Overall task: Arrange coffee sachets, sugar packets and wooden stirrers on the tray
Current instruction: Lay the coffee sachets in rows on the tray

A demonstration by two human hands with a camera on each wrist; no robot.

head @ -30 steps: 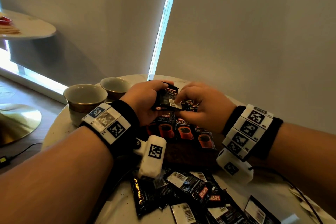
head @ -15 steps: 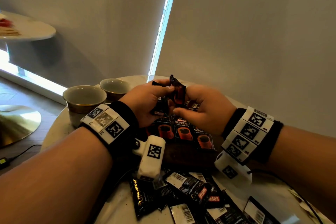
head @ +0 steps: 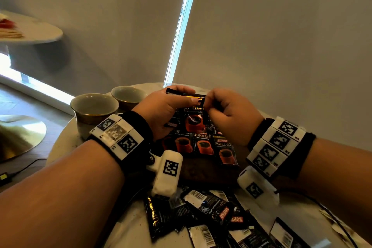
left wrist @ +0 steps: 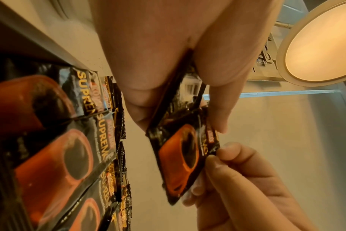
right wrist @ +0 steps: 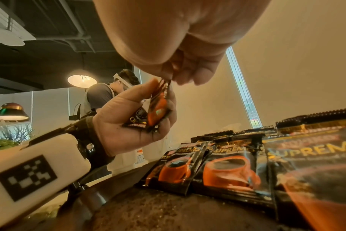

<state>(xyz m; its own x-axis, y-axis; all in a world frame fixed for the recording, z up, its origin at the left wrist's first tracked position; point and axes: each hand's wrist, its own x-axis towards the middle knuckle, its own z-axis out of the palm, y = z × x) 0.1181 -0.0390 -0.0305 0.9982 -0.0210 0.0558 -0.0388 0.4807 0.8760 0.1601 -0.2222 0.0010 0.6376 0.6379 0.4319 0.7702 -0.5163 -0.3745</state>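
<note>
Since 0.5 s ago, held sachet [head: 192, 116] turned face-up; left hand [head: 161, 112] grip and right hand [head: 231, 115] pinch both closed on it, above tray row [head: 203, 145].

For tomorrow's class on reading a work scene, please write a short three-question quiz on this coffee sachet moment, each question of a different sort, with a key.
1. True or false: only the left hand touches the raised coffee sachet.
2. The sachets already on the tray lie: A) picture side up in a row, B) barcode side up in a heap, C) standing on edge.
3. Fill in: beside the left wrist stand two empty ____.

Key
1. False: the right hand pinches its top edge too.
2. A. The row of sachets shows its red cup pictures; the loose sachets in front of the tray mostly show barcodes.
3. cups
</note>
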